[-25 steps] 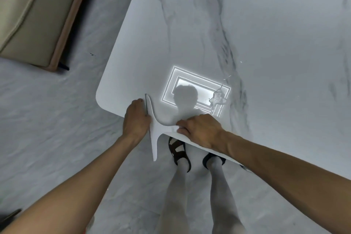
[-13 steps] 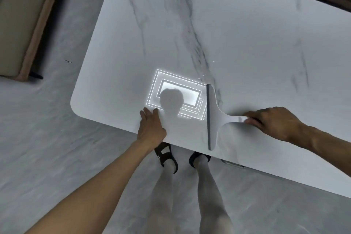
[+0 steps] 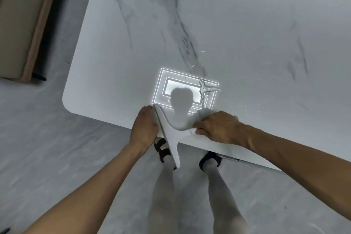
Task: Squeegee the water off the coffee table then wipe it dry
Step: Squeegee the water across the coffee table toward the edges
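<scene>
A white squeegee (image 3: 170, 135) lies across the near edge of the white marble coffee table (image 3: 237, 34), its blade end hanging out over the floor. My right hand (image 3: 218, 127) grips its handle on the tabletop. My left hand (image 3: 145, 125) rests flat at the table edge, touching the blade's left side, fingers together, holding nothing. A thin streak of water (image 3: 206, 88) and small droplets (image 3: 250, 105) lie on the table just beyond my right hand.
A bright rectangular light reflection (image 3: 187, 89) with my head's shadow sits on the tabletop. My legs and black sandals (image 3: 163, 148) stand under the near edge on grey floor. A beige sofa (image 3: 17, 24) is at the far left.
Half a second ago the squeegee stood further right on the table; my right hand has pulled it left, up against my left hand at the edge.
</scene>
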Motion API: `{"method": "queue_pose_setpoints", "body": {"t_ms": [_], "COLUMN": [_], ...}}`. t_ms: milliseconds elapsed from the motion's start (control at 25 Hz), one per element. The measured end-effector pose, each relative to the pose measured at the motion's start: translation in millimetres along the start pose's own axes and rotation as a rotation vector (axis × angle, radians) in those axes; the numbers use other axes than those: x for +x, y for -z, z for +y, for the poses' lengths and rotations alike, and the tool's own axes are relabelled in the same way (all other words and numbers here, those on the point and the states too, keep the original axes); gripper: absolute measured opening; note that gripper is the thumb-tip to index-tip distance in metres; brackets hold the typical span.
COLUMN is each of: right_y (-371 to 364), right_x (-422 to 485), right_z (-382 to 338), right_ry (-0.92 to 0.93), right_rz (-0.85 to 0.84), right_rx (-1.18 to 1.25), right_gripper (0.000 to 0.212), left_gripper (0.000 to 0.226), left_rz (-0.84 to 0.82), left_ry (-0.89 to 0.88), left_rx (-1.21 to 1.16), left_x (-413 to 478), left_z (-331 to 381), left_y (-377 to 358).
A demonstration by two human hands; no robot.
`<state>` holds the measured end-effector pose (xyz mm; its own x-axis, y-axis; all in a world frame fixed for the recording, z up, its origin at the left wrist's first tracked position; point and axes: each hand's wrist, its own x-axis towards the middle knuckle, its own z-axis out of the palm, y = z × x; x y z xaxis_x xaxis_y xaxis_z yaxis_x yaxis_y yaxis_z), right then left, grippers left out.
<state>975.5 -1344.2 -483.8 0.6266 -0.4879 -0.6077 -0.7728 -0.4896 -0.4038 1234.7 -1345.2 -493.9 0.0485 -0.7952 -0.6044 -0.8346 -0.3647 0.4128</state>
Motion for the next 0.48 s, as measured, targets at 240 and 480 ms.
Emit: {"method": "queue_pose_setpoints", "body": {"t_ms": [240, 480], "right_y": [-1, 17], "right_x": [-88, -174], "right_z": [110, 193], "right_ry": [-0.137, -0.321], "right_rz": [0.063, 0.086], "right_rx": [-0.026, -0.105], "right_gripper": [0.036, 0.045], "left_gripper": [0.061, 0.059], "left_rz": [-0.102, -0.253], "left_ry": [-0.039, 0.158], "left_rx": [0.119, 0.25], "left_x": [-18, -7], "left_z": [62, 97], "left_y": [-54, -68]}}
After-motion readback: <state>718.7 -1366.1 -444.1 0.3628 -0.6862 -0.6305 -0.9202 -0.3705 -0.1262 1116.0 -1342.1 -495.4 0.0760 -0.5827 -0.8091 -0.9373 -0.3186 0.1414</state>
